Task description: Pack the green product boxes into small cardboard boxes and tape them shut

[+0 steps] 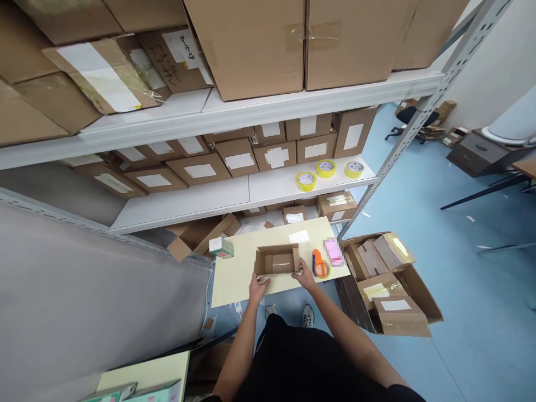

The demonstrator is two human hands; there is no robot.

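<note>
An open-topped cardboard box [277, 260] sits on the pale yellow table [238, 279], its inside bare. My left hand [258, 288] grips its near left corner. At the near right corner my right hand [305, 274] holds the box's side, fingers along the wall. Right of the box lies an orange tape dispenser [320, 264] with a roll of tape in it. A pink item [334, 252], blurred out, is beside the dispenser. A white paper slip [298, 237] lies behind the box. The small green-and-white box [221, 247] stands at the table's left.
Metal shelving [268, 120] full of cartons rises behind the table. Three yellow tape rolls [325, 168] rest on its middle shelf. To the right, a large carton [422, 296] on the floor holds several closed boxes. Another table [167, 365] is at lower left; a wall [104, 279] is left.
</note>
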